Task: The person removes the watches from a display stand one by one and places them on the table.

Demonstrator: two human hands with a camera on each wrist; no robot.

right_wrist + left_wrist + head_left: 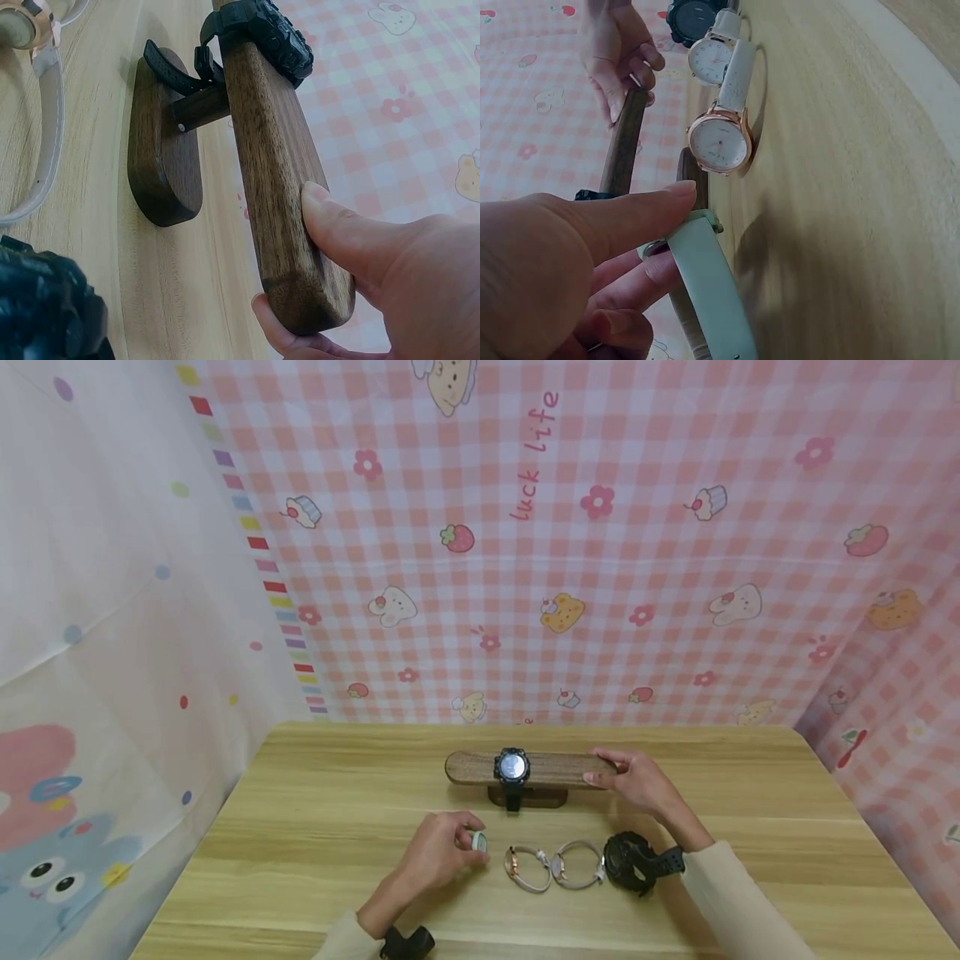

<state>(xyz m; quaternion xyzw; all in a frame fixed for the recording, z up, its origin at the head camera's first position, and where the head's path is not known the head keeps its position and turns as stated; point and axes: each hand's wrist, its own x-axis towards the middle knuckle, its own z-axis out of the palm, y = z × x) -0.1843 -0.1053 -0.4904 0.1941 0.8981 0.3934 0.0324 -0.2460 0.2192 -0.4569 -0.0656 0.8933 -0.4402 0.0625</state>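
Observation:
Pinched between thumb and fingers of my left hand (441, 852) is a mint-green watch (709, 277), its strap hanging down in the left wrist view. My right hand (637, 783) grips the right end of a dark wooden watch stand (274, 165), thumb on one face and fingers beneath. A black watch (513, 767) is wrapped around the stand's bar left of its middle, its strap end hanging below. Two white-strapped watches with rose-gold cases, the left watch (527, 868) and the right watch (577, 864), stand on edge between my hands.
A bulky black watch (630, 862) lies at the row's right end, near my right wrist. The stand's oval base (165, 150) sits on the wooden table (300, 827). Behind the table hangs a pink checked cloth (525, 568).

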